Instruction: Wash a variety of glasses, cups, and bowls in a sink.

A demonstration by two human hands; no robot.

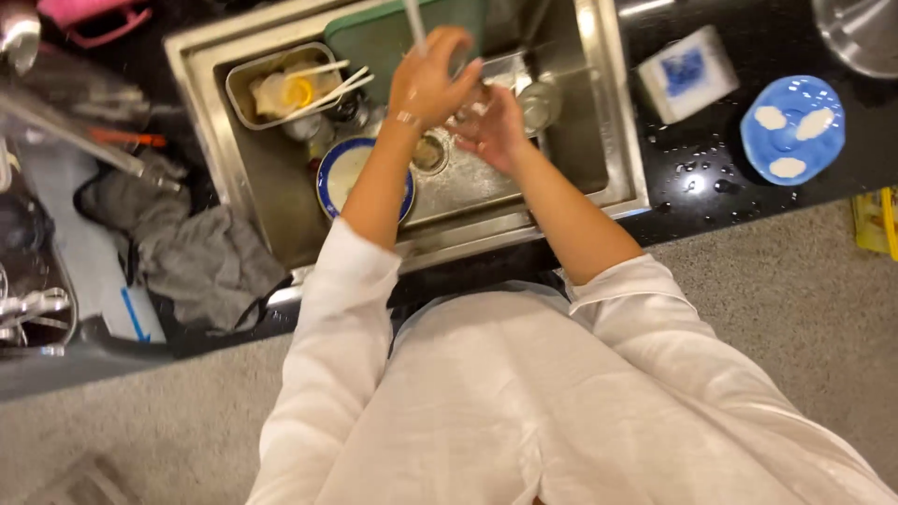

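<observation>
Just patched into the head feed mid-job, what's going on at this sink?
A person in a white long-sleeved top stands at a stainless steel sink. The left hand and right hand are together over the basin around a clear glass item, too blurred to identify. A blue-rimmed round plate and a metal tray with chopsticks sit in the basin.

Brushed steel sink (617, 159), glossy black counter (711, 187)

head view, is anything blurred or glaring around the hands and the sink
Head view: the left hand and right hand are smeared by motion blur, so what they hold over the sink cannot be told; the black counter shows bright specks on water drops beside the blue plate; edges bend as with a wide lens.
</observation>
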